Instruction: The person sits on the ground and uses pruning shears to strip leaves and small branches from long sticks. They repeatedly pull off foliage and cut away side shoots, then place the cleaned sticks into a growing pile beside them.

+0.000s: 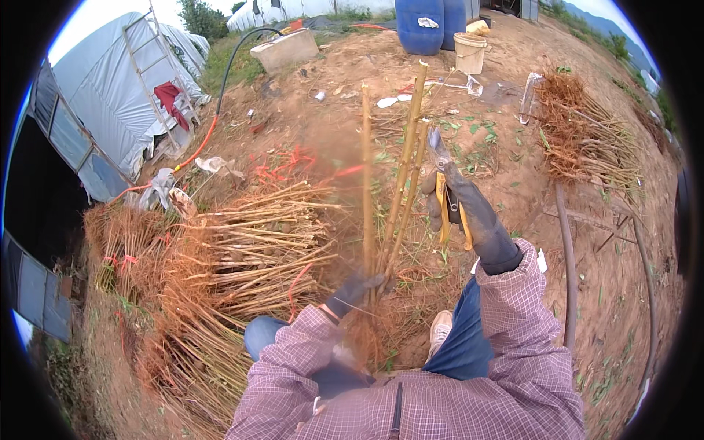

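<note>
My left hand [350, 295], in a dark glove, is closed round the lower part of a few bare-root saplings [402, 180]. Their cut tops point up and away from me, and their brown roots [361, 339], blurred, hang below the hand by my knees. On the right, my gloved right hand [478, 214] grips pruning shears [441, 196] with yellow handles. The blades point upward, close beside the upper stem of the rightmost sapling; whether they touch it I cannot tell.
Bundles of saplings [257, 242] lie heaped at my left, some with red ties. Another bundle [587, 139] rests at the far right near a bent pipe [565, 264]. Blue barrels [419, 28] and a pale bucket [469, 53] stand at the back. An orange hose [209, 136] crosses the left.
</note>
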